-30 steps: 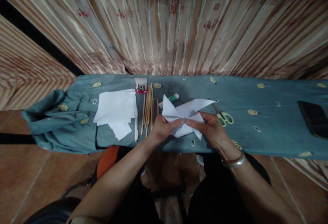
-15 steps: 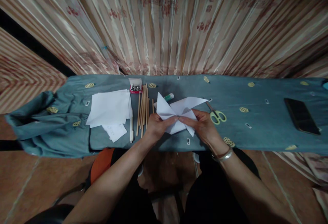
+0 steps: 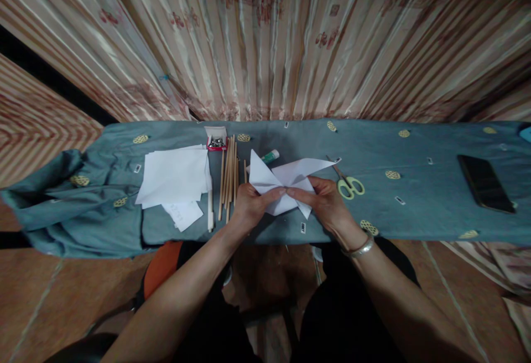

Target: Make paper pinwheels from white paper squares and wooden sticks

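A white paper pinwheel point(image 3: 290, 174) is held between my two hands above the near edge of the table. My left hand point(image 3: 253, 205) grips it from the left, its thumb pressed near the centre. My right hand point(image 3: 326, 202) holds the other side, thumb likewise at the centre and the two thumb tips almost meeting. Pointed paper blades stick out at the upper left, at the right and below. Whatever lies under the thumbs is hidden. Just behind the paper is a glue stick point(image 3: 270, 156), and scissors point(image 3: 350, 187) with pale green handles lie beyond my right hand.
Left of my hands are several wooden sticks point(image 3: 228, 177), a small open box of metal pins point(image 3: 216, 140), a white pen-like rod point(image 3: 210, 208), stacked white paper point(image 3: 172, 177) and a paper scrap point(image 3: 185, 216). A black phone point(image 3: 485, 183) rests at the right on the green cloth point(image 3: 431, 202).
The view has shifted slightly, so everything sits a little further left. Both hands keep nearly the same hold on the paper pinwheel; its lower blade has shifted slightly.
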Motion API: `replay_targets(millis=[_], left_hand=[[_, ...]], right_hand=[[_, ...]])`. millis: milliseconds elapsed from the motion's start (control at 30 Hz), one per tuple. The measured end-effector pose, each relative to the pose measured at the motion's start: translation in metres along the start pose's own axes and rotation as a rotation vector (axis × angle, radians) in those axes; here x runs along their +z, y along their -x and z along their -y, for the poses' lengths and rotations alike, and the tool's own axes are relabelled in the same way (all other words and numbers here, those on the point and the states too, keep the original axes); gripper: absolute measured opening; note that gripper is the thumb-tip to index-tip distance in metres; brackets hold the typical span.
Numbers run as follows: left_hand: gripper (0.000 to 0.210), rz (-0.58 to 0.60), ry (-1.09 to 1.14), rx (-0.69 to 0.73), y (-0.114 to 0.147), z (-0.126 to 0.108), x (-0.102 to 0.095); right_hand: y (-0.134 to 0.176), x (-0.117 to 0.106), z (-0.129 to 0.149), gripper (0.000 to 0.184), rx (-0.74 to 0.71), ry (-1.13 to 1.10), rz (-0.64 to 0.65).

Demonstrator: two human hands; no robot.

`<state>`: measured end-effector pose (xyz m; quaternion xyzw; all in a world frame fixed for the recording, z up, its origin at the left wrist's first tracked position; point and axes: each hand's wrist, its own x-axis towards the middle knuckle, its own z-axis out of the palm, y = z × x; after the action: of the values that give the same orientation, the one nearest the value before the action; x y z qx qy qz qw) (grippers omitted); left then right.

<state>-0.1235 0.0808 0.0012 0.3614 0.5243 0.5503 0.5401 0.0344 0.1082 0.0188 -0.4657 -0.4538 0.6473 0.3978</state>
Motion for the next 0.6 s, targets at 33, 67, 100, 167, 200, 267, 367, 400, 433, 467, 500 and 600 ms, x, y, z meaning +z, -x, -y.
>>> replay_targets(millis=[33,67,100,167,200,267,367,400,433,467,500,600], left_hand=[[0.030,-0.003,0.001,0.003,0.0003,0.0002,0.0000],[0.030,-0.008,0.003,0.004,0.0006,0.0002,0.0001],[0.029,-0.013,0.007,0.002,0.0009,0.0001,0.0003],[0.030,-0.021,0.016,-0.008,0.0014,-0.0003,0.0007],[0.030,-0.021,0.020,-0.013,0.0016,-0.0006,0.0009],[0.031,-0.016,0.027,-0.022,0.0015,-0.0011,0.0011],[0.033,-0.007,0.059,-0.020,0.0003,-0.0019,0.0016],[0.034,-0.008,0.071,-0.022,-0.0002,-0.0023,0.0019],[0.035,-0.013,0.079,-0.028,-0.0008,-0.0029,0.0023],[0.036,-0.018,0.082,-0.035,-0.0013,-0.0035,0.0027],[0.037,-0.026,0.082,-0.043,-0.0017,-0.0042,0.0031],[0.040,-0.042,0.075,-0.058,-0.0026,-0.0060,0.0044]], right_hand=[[0.0002,0.0004,0.0002,0.030,0.001,-0.004,-0.001],[0.0003,0.0008,0.0003,0.030,0.001,-0.007,-0.003],[0.0004,0.0011,0.0003,0.031,0.001,-0.005,-0.004],[0.0004,0.0014,0.0001,0.031,-0.006,0.007,-0.008],[0.0003,0.0014,-0.0001,0.031,-0.011,0.013,-0.007],[-0.0001,0.0010,-0.0005,0.031,-0.020,0.025,-0.008],[-0.0008,0.0000,-0.0008,0.031,-0.028,0.039,-0.015],[-0.0009,-0.0004,-0.0008,0.031,-0.031,0.045,-0.016],[-0.0011,-0.0008,-0.0008,0.031,-0.034,0.052,-0.013],[-0.0012,-0.0011,-0.0008,0.031,-0.039,0.059,-0.009],[-0.0013,-0.0013,-0.0007,0.031,-0.044,0.068,-0.006],[-0.0013,-0.0016,0.0000,0.031,-0.062,0.105,0.000]])
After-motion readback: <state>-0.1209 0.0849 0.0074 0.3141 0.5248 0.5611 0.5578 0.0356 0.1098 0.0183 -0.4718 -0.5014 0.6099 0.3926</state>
